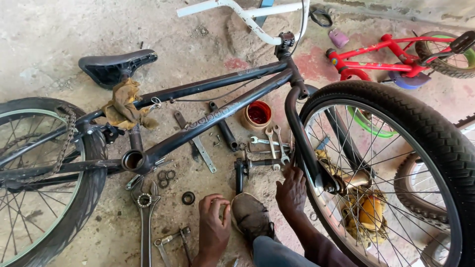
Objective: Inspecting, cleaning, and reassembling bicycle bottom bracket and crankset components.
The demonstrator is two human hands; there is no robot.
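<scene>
Round tub [259, 115] of red grease, left hand [213, 225] clenched, right hand [292, 190] released near wrenches [275, 143]

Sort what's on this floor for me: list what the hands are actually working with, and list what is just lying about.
In hand:
- left hand, closed on something small I cannot make out
- right hand, by the crank arm and spanners
- black bike frame, bottom bracket shell open

Lying about:
- red child's bike
- grease tub
- rag on the frame
- large pliers
</scene>
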